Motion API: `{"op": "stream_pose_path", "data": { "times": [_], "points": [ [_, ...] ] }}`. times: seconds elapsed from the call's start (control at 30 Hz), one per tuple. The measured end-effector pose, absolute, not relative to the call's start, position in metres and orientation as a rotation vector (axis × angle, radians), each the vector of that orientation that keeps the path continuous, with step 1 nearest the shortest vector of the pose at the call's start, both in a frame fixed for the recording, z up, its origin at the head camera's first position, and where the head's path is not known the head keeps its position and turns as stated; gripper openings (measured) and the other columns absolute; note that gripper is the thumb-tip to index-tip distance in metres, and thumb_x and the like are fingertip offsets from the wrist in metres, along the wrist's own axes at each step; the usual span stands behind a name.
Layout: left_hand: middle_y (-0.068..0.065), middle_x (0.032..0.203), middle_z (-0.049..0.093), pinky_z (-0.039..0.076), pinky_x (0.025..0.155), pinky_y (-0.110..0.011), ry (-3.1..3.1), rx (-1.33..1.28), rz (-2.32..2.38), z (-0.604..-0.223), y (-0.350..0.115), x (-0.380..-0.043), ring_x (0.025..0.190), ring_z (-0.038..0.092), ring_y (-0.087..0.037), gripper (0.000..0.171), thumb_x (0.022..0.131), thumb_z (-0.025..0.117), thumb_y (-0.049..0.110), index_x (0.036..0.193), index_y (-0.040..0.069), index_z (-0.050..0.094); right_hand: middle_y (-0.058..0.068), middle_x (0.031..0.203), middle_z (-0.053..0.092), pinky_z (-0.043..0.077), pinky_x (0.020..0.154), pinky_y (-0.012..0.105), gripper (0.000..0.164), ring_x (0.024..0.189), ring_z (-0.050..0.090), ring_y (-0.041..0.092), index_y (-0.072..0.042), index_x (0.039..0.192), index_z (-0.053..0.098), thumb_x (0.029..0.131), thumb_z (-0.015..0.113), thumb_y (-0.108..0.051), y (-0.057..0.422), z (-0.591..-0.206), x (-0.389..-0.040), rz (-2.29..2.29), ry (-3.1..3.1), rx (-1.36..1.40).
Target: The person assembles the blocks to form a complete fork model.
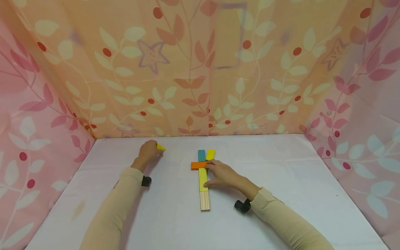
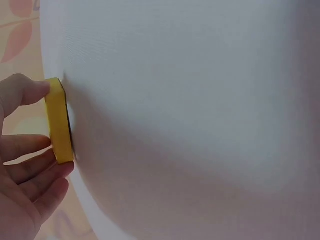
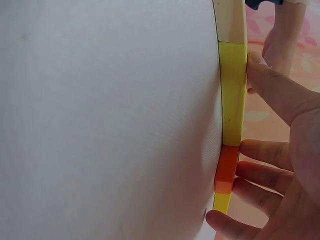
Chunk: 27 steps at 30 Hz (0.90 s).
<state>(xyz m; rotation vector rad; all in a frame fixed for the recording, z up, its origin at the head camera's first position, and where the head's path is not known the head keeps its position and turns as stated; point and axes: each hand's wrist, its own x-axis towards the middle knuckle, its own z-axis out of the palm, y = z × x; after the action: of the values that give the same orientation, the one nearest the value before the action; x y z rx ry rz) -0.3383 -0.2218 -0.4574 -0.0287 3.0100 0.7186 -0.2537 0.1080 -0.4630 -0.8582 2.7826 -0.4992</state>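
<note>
At the left of the table my left hand (image 1: 148,152) pinches a small yellow wooden block (image 2: 59,125), thumb at one end and fingers at the other. My right hand (image 1: 226,174) rests on a row of blocks in the middle. Its fingertips touch the orange block (image 1: 196,166), which lies crosswise, and its thumb touches the long light-yellow block (image 1: 202,177). A plain wood block (image 1: 204,202) continues the row at the near end. Beyond the orange block lie a teal block (image 1: 201,155) and a slightly tilted yellow block (image 1: 210,154).
White cloth (image 1: 175,222) covers the table. A leaf-patterned curtain (image 1: 200,86) hangs along the back, with similar pink cloth (image 1: 359,121) at both sides. A small black device (image 1: 242,206) sits at the right wrist, another (image 1: 146,181) at the left wrist.
</note>
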Motion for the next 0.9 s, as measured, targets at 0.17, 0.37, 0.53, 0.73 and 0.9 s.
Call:
{"op": "stream_pose_path", "data": {
  "times": [0.17,0.37,0.53,0.73,0.9],
  "points": [
    [-0.022,0.104,0.065,0.049,0.086,-0.044,3.007,-0.045,0.770,-0.457,-0.224,-0.338,0.093,0.058,-0.034,0.040,0.083,0.069,0.021,0.109,-0.008,0.064,0.007,0.142,0.051,0.042,0.111,0.046,0.074,0.132,0.048,0.027,-0.011,0.135,0.056,0.077,0.077,-0.053,0.108,-0.461,-0.255,-0.516,2.768,-0.843],
    [-0.027,0.125,0.060,0.046,0.098,-0.049,2.952,-0.065,0.826,-0.453,-0.223,-0.336,0.106,0.056,-0.037,0.060,0.087,0.068,0.026,0.133,-0.008,0.053,0.007,0.144,0.050,0.041,0.112,0.046,0.075,0.134,0.047,0.026,-0.012,0.136,0.055,0.077,0.076,-0.055,0.108,-0.462,-0.256,-0.504,2.766,-0.832],
    [-0.026,0.130,0.058,0.045,0.102,-0.049,2.905,-0.065,0.878,-0.453,-0.221,-0.338,0.109,0.055,-0.036,0.066,0.086,0.069,0.029,0.138,-0.007,0.048,0.007,0.144,0.050,0.041,0.111,0.046,0.076,0.133,0.047,0.026,-0.012,0.136,0.056,0.077,0.076,-0.055,0.108,-0.463,-0.257,-0.508,2.768,-0.830],
    [-0.024,0.132,0.058,0.046,0.101,-0.047,2.880,-0.024,0.939,-0.457,-0.211,-0.337,0.110,0.055,-0.034,0.069,0.084,0.072,0.029,0.139,-0.006,0.049,0.007,0.143,0.050,0.042,0.111,0.045,0.076,0.132,0.048,0.026,-0.012,0.136,0.056,0.076,0.077,-0.055,0.108,-0.464,-0.257,-0.508,2.771,-0.822],
    [-0.023,0.135,0.057,0.046,0.102,-0.046,2.879,0.034,0.980,-0.457,-0.200,-0.333,0.112,0.056,-0.033,0.066,0.084,0.072,0.027,0.137,-0.006,0.050,0.008,0.142,0.051,0.042,0.110,0.046,0.075,0.131,0.049,0.027,-0.011,0.135,0.057,0.076,0.077,-0.053,0.109,-0.465,-0.255,-0.536,2.767,-0.832]
  ]
}}
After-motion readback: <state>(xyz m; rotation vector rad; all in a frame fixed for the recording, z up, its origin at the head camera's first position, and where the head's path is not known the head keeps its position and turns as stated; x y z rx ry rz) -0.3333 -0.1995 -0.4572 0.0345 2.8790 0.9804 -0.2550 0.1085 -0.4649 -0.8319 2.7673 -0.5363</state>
